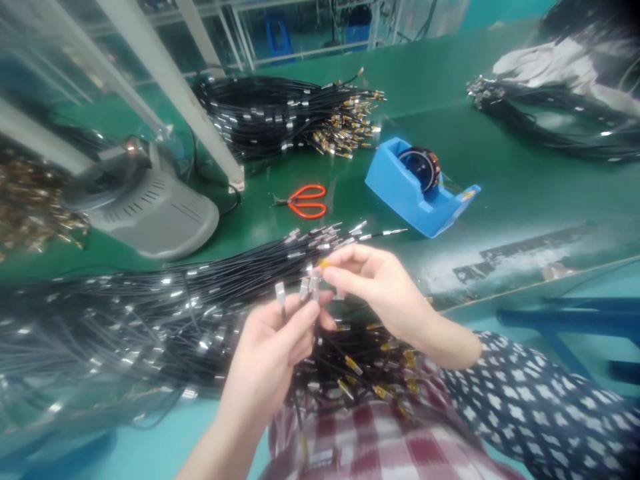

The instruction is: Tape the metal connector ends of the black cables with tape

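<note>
- Left hand (273, 343): yours. The fingers are pressed together around a few cables (301, 292). These are black with silver tips pointing up, held over your lap at the near edge of the table (500, 167).
- Right hand (377, 280): yours. Thumb and forefinger pinch a gold part (325, 264) right at the held tips; you cannot tell whether it touches them.
- Bundle (150, 313): black cables with silver sleeves, lying across the table from the left. Their ends fan out just behind your hands.
- Lap pile (370, 377): gold-tipped cables on checked cloth, below both hands.
- Scissors (306, 201): orange handles, lying flat behind the bundle.
- Dispenser (400, 190): blue, with a tape roll in it, right of the scissors.
- Far bundle (280, 117): black, with gold tips pointing right, behind the scissors.
- Right bundle (550, 120): at the table's far right, well apart.
- Machine (150, 213): grey base, on the left.
</note>
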Demonstrator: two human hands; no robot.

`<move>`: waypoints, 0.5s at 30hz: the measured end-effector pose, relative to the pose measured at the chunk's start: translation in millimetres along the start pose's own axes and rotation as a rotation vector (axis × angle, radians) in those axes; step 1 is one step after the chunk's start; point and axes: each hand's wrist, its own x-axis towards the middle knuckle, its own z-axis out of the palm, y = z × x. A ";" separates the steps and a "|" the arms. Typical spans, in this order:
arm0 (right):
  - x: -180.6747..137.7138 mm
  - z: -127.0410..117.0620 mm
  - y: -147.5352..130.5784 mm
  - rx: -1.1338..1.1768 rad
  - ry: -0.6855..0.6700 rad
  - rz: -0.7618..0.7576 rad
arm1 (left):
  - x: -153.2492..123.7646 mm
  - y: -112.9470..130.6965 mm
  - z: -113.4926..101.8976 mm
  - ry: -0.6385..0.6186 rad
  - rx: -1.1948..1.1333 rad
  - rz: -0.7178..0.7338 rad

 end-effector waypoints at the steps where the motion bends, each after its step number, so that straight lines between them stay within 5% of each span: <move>1: 1.6 1.5 0.8 0.026 -0.021 0.017 | -0.6 0.7 0.0 -0.020 0.007 -0.001; 6: 3.1 3.7 3.7 0.118 -0.060 0.074 | -3.6 2.8 1.9 -0.046 0.008 -0.017; 15: -2.5 1.4 0.3 -0.001 0.008 0.012 | -3.7 -0.6 1.9 0.121 0.004 0.015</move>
